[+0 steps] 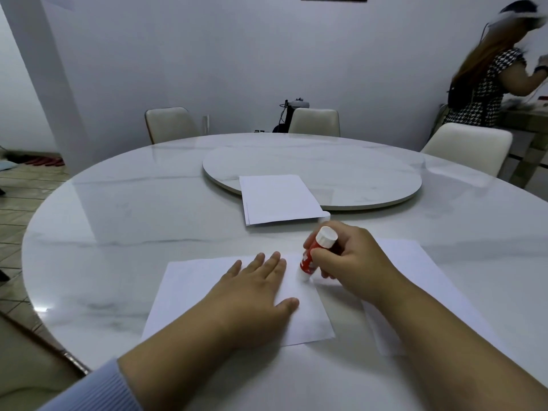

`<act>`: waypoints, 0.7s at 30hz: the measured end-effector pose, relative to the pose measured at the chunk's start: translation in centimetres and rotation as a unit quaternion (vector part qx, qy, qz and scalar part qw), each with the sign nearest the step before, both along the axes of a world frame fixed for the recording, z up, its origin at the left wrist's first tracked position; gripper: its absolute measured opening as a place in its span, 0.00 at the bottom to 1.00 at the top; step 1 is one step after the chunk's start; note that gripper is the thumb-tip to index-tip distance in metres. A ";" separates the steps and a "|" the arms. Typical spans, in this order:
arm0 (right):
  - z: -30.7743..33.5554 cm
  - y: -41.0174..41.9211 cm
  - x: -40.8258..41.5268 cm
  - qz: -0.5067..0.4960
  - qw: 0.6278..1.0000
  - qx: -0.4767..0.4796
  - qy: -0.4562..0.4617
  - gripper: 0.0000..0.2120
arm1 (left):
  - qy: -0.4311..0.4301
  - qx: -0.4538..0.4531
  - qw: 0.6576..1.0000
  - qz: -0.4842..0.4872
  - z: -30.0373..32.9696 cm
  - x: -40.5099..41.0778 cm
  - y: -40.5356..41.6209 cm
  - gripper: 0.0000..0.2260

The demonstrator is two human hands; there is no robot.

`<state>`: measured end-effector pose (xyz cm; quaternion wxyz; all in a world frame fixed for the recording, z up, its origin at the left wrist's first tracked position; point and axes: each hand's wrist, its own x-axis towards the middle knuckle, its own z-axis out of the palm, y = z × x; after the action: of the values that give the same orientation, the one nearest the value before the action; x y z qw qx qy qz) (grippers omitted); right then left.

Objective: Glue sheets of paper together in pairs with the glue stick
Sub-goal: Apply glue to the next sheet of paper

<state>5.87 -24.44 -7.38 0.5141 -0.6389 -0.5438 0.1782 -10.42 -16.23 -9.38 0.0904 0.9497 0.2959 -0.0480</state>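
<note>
Starting on my left: my left hand [255, 295] lies flat, fingers spread, palm down on the near sheet [189, 295], pinning it to the marble table [118, 221] and gripping nothing. That sheet sits right in front of me, square-ish to the table edge. It looks thin and limp, so I judge it will skid on this glossy top and wrinkle if dragged; a flat palm close to the working spot is the right way to hold it.

Moving across: the glue stick [311, 259] stands tilted, red barrel with a white end pointing up and away, its lower tip down on the sheet near the right edge, just past my left fingertips. My right hand [353, 262] is clenched round the barrel, thumb in front, fingers wrapped behind. The stick is rigid and light, I reckon, best held low on the barrel for steady pressure; press too hard and the paper will likely bunch.

Above that, a stack of paper [278, 200] rests partly on the lazy Susan [370, 179], its near edge overhanging onto the table, well apart from my hands.

Further right, another sheet [415, 262] lies under my right forearm, and most of it is covered, so I cannot tell whether it is one sheet or a glued pair. The stick's tip is hidden against white paper, so I cannot see whether any glue is laid. A small white thing at the stack's near right corner may be a cap; too little shows to be sure
</note>
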 end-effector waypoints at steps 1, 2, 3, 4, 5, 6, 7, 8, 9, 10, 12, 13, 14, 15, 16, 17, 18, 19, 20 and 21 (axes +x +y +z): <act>0.2 -0.3 0.0 0.025 1.000 -0.005 0.001 0.06 | 0.000 0.000 1.000 0.001 0.0 0.0 0.0 0.30; 0.4 -0.7 -0.1 0.057 0.998 -0.015 0.002 0.08 | -0.004 0.001 1.000 -0.001 -0.1 0.1 0.0 0.30; 0.6 -0.9 -0.1 0.089 0.996 -0.033 0.003 0.09 | -0.006 0.002 1.000 -0.002 -0.2 0.1 -0.1 0.30; 0.7 -1.1 -0.2 0.115 0.992 -0.059 0.004 0.11 | -0.008 0.002 1.000 -0.003 -0.3 0.1 -0.1 0.30; 0.8 -1.2 -0.2 0.138 0.987 -0.085 0.008 0.11 | -0.009 0.001 1.000 -0.005 -0.3 0.0 -0.1 0.30; 0.9 -1.3 -0.2 0.159 0.982 -0.105 0.017 0.09 | -0.007 -0.002 1.000 -0.007 -0.3 0.0 0.0 0.30; 0.9 -1.3 -0.1 0.178 0.978 -0.104 0.037 0.07 | -0.002 -0.007 1.000 -0.011 -0.2 0.0 0.1 0.30; 0.9 -1.2 0.1 0.187 0.976 -0.077 0.075 0.07 | 0.007 -0.016 1.000 -0.019 0.1 0.0 0.3 0.30; 0.9 -1.0 0.5 0.178 0.974 -0.032 0.134 0.07 | 0.022 -0.030 0.999 -0.037 0.6 0.1 0.7 0.29; 0.8 -0.8 1.0 0.148 0.968 0.020 0.201 0.06 | 0.044 -0.048 0.996 -0.068 1.3 0.0 1.1 0.29; 0.6 -0.6 2.0 0.070 0.948 0.110 0.290 0.07 | 0.074 -0.110 0.981 -0.142 2.8 -0.3 1.7 0.30; 0.5 -0.6 2.4 0.035 0.944 0.137 0.298 0.09 | 0.061 -0.139 0.974 -0.166 3.3 -0.5 1.8 0.31; 0.5 -0.6 2.6 0.007 0.945 0.153 0.290 0.10 | 0.028 -0.151 0.974 -0.164 3.3 -0.6 1.7 0.32; 0.4 -0.5 2.7 -0.016 0.947 0.163 0.276 0.09 | -0.027 -0.142 0.981 -0.130 3.1 -0.5 1.5 0.30; 0.4 -0.5 2.6 -0.035 0.950 0.168 0.262 0.09 | -0.081 -0.103 0.989 -0.073 2.5 -0.4 1.4 0.27; 0.4 -0.4 2.4 -0.052 0.953 0.172 0.244 0.07 | -0.111 -0.043 0.993 -0.008 1.8 -0.2 1.2 0.26; 0.3 -0.2 2.2 -0.067 0.957 0.172 0.223 0.06 | -0.102 0.011 0.993 0.049 1.2 -0.1 1.1 0.27; 0.2 0.0 1.9 -0.077 0.962 0.170 0.201 0.05 | -0.073 0.043 0.993 0.079 0.7 0.0 1.0 0.30; 0.0 0.1 1.6 -0.081 0.967 0.164 0.179 0.04 | -0.045 0.044 0.995 0.080 0.2 0.1 1.0 0.33; -0.2 0.4 1.2 -0.081 0.972 0.153 0.156 0.02 | -0.038 0.023 0.997 0.066 -0.1 0.0 0.8 0.34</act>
<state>7.11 -24.08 -7.55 0.6970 -0.5591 -0.4238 0.1479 -10.41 -15.38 -9.43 0.0831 0.9311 0.3552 0.0011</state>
